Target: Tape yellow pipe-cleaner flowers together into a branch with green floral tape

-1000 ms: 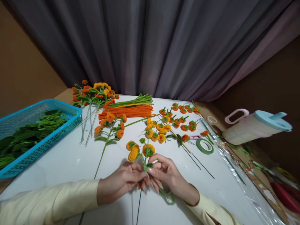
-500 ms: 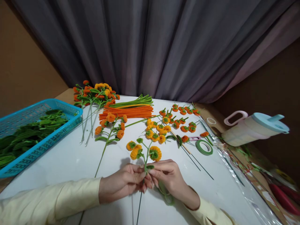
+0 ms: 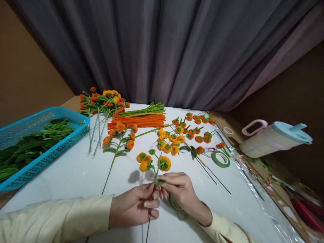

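Left hand: the left hand point(image 3: 134, 206) pinches the dark stem point(image 3: 150, 217) between thumb and forefinger, its other fingers loosely curled about it.
Right hand: the right hand point(image 3: 182, 189) has thumb and fingertips brought together at a small green leaf point(image 3: 162, 181) on the same stem, just beside the left fingertips.
Yellow flower spray: the yellow flower spray point(image 3: 156, 176) stands roughly upright above both hands, over the tabletop point(image 3: 83, 179), its blooms at the top and the bare stem running down below the left hand.
Under the right hand: a green tape loop point(image 3: 174, 202), partly hidden; whether the fingers hold it, I cannot tell.
Beyond the spray: loose yellow heads point(image 3: 167, 147), with orange heads point(image 3: 199, 138) behind and to the right.
Right of centre: a green tape roll point(image 3: 214, 159), near a pink tool point(image 3: 210, 149), a wooden stick point(image 3: 201, 159) and dark wires point(image 3: 219, 180).
Left of centre: an orange flower spray point(image 3: 116, 151) lying flat.
Farther back: orange strips point(image 3: 139, 120) and green strips point(image 3: 145, 110), beside a heap of finished stems point(image 3: 103, 99).
Far left: a blue basket point(image 3: 52, 156) holding green leaves point(image 3: 27, 146).
Far right: a blue-lidded tumbler point(image 3: 265, 140).
Backdrop: a grey curtain point(image 3: 141, 50).
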The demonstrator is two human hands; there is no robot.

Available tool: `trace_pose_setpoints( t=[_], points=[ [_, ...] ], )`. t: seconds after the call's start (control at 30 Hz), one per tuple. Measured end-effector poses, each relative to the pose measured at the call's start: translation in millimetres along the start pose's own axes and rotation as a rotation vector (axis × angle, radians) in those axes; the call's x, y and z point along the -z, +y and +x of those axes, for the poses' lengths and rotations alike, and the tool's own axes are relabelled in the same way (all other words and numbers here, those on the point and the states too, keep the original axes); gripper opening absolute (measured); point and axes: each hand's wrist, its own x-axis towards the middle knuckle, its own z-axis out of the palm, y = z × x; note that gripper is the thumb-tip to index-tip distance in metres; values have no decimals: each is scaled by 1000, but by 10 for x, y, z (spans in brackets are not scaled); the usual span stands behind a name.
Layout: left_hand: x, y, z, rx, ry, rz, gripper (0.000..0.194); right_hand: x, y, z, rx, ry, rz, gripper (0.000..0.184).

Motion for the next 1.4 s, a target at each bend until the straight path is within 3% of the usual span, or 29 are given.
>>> trace_pose_setpoints(
  t=[0.27, 0.53, 0.7, 0.83, 0.93, 1.17, 1.4],
  points=[
    [1, 16, -13, 21, -72, -7, 24, -7, -13, 10, -194, -86, 382, 23],
    [-8, -19, -33, 27, -79, -17, 22, -15, 33, 77, -363, -322, 714, 22],
    [-21, -41, -34, 47, -98, 2, 26, 14, 80, 171, -313, -483, 653, 25],
    [-34, -44, -38, 61, -77, -38, 24, 49, 73, 232, -277, -488, 463, 31],
    [-65, -43, -52, 82, -82, -26, 24, 55, 56, 262, -291, -527, 455, 35],
    [-144, -72, -100, 193, -221, 103, 44, 90, 107, 425, -346, -922, 454, 38],
    [-167, -79, -123, 211, -289, 125, 46, -3, 19, 471, -262, -743, 430, 29]
  ],
)
